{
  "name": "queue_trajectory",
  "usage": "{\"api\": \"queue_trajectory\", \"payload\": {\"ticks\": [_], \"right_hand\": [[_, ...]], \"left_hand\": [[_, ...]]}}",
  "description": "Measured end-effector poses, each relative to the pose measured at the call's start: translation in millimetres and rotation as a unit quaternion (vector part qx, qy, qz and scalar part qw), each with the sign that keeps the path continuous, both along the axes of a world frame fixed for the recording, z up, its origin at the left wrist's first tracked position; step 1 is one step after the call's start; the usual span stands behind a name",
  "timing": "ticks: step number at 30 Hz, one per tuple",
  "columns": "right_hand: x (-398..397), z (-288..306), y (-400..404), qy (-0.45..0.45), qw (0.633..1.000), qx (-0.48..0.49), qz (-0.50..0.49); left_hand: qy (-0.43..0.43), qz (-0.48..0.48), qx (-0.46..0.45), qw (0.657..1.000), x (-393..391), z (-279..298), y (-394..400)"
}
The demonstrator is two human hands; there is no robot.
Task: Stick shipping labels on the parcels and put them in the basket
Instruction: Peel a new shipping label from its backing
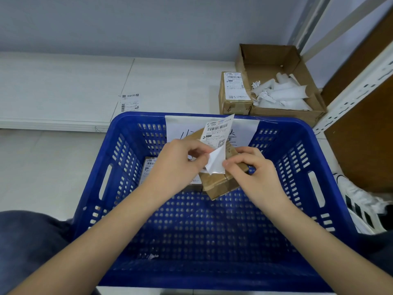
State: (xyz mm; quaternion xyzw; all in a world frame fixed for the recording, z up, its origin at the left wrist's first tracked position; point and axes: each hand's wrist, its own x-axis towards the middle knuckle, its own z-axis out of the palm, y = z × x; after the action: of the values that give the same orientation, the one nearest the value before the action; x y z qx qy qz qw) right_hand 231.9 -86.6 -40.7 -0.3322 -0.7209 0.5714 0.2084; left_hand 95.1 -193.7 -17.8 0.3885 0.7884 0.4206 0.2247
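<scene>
Your left hand (pixel 180 162) and right hand (pixel 253 169) work above the blue basket (pixel 212 231). Left grip pinches the shipping label (pixel 217 133); right grip pinches its peeling backing (pixel 215 165), w/ the cardboard parcel (pixel 221 184) held under. Another labelled parcel (pixel 148 169) lies inside the basket.

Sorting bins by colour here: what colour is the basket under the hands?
Blue, with slotted walls: the basket shows best in the head view.
</scene>
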Motion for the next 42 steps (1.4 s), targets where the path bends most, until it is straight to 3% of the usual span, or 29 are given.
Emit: {"api": "queue_trajectory", "payload": {"ticks": [7,19,26,33,37,42], "right_hand": [[-1,-1,5,-0.025,0.999,-0.008,-0.033],[0,-2,3,-0.031,0.999,0.024,0.001],[1,-3,0,-0.023,0.998,0.047,0.028],[2,-7,-7,-0.045,0.992,0.092,0.080],[3,-5,-5,-0.047,0.993,0.075,0.075],[3,-3,-3,-0.054,0.995,0.058,0.063]], "left_hand": [[0.000,-0.030,-0.010,1.000,4,-3,0],[0.010,-0.054,-0.018,0.998,11,4,-3],[-0.033,-0.025,-0.021,0.999,10,4,1],[0.018,0.016,-0.048,0.999,5,-7,2],[-0.012,0.005,-0.042,0.999,1,-6,2],[0.013,-0.007,-0.047,0.999,-5,-5,0]]}}
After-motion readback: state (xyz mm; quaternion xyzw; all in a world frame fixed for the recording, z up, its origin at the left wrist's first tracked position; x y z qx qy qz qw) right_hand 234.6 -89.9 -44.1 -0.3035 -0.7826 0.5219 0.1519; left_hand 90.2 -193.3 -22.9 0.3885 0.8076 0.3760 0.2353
